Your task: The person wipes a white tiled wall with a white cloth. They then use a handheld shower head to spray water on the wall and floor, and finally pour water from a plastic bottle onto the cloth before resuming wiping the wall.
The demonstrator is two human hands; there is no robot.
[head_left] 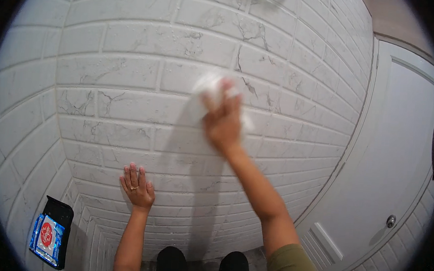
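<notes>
My right hand [223,118] presses a crumpled white cloth [209,86] to the tiled wall [134,38]. Motion smears both the fingers and the cloth, whose edges show past the fingertips and beside the wrist. Lower down and to the left, my left hand [138,188] lies flat on the same wall, fingers stretched upward and holding nothing. A ring is on one of its fingers. The white tiles have grey marbled veins, and small droplets show on some of them.
A black wall shelf [65,225] at the lower left holds a shiny blue packet [47,239] with a red round mark. On the right is a white door [399,120] with a round metal knob [391,221] and a louvred vent. My knees are at the bottom, above a grey floor.
</notes>
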